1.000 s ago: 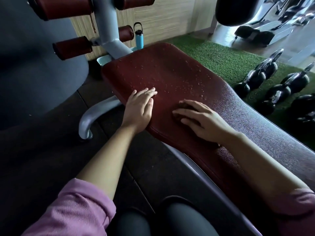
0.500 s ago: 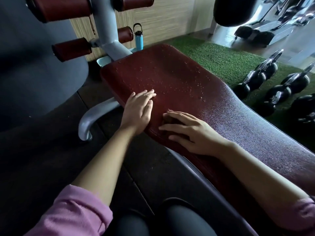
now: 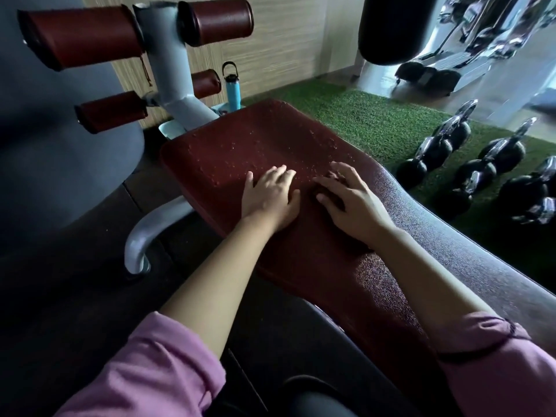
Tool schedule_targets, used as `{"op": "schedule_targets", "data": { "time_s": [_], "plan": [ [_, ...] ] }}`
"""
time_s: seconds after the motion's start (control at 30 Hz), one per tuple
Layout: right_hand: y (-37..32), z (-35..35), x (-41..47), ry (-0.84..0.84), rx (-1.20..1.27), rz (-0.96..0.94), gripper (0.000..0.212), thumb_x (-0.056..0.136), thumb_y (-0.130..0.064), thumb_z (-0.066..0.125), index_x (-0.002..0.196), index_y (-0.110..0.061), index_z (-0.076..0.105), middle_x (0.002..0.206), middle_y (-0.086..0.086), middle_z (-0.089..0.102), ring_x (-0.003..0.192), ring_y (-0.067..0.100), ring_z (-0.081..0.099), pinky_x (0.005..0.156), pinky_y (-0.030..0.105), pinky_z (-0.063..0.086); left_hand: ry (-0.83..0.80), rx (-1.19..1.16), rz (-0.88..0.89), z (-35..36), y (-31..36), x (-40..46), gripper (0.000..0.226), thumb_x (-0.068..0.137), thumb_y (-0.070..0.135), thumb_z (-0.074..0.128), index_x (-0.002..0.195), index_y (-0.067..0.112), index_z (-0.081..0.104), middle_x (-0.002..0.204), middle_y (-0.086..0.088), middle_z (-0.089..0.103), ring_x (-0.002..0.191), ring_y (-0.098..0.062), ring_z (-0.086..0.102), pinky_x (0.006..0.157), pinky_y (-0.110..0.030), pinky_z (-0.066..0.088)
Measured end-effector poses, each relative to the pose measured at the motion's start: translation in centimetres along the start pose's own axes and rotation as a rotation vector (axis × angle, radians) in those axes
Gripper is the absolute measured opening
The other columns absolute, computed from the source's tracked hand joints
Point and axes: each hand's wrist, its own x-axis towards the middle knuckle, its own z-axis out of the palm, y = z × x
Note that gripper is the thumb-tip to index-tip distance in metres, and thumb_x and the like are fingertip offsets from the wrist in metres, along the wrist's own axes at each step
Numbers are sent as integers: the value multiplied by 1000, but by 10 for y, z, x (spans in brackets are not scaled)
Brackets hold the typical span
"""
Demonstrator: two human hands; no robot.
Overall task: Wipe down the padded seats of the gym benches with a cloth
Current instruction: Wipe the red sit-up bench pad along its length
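I see both hands down on the dark red padded seat (image 3: pixel 270 139) of the bench, which runs from the lower right up toward the grey frame (image 3: pixel 171 70) with its red foam rollers (image 3: pixel 81 37). My left hand (image 3: pixel 269 197) lies flat on the pad, fingers straight and close together, thumb out to the side, holding nothing. My right hand (image 3: pixel 349 203) sits just beside it, fingers spread and slightly bent, pressing down on a dark cloth (image 3: pixel 326 192); only a small patch of the cloth shows under the fingers, and it is nearly the same colour as the pad, so I cannot tell its outline. Droplets speckle the pad ahead of both hands. A blue water bottle (image 3: pixel 233 88) stands on the floor past the far end of the seat. Kettlebells (image 3: pixel 481 173) sit on the green turf (image 3: pixel 361 121) to the right.
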Motion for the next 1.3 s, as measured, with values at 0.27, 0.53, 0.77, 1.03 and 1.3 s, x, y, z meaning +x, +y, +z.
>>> {"op": "schedule_targets", "data": {
  "time_s": [0.27,0.53,0.77,1.03,1.3],
  "plan": [
    [0,11,7,-33,-61,-54,46,94,-48,35,130,-33,58,141,6,49,128,28,46,110,34,35,-55,11,8,7,-1,25,52,100,41,27,151,30,19,160,6,11,146,-10,4,118,-44,-5],
    [28,21,84,-137,-82,-13,37,98,-35,48,135,-35,53,150,-1,39,139,21,33,114,30,24,-46,22,-13,6,-1,21,54,100,38,23,152,23,15,160,8,8,146,-7,1,119,-41,-5],
    [61,-2,53,-23,-109,186,35,98,-30,50,133,-29,56,146,2,44,135,26,37,113,31,26,-67,69,-20,8,0,21,55,100,42,20,152,28,9,160,10,4,146,-6,0,119,-42,-5],
    [8,16,36,-37,-80,78,37,98,-37,43,133,-33,55,146,3,43,137,26,36,113,33,28,-58,102,-16,7,1,21,56,100,42,19,152,26,9,160,9,4,146,-8,0,118,-43,-4],
    [57,13,99,-48,-103,186,35,98,-37,46,133,-38,54,145,-4,42,134,23,37,109,33,32,-53,80,-19,6,1,20,56,100,44,19,152,26,12,160,9,5,146,-7,0,118,-43,-4]
  ]
}}
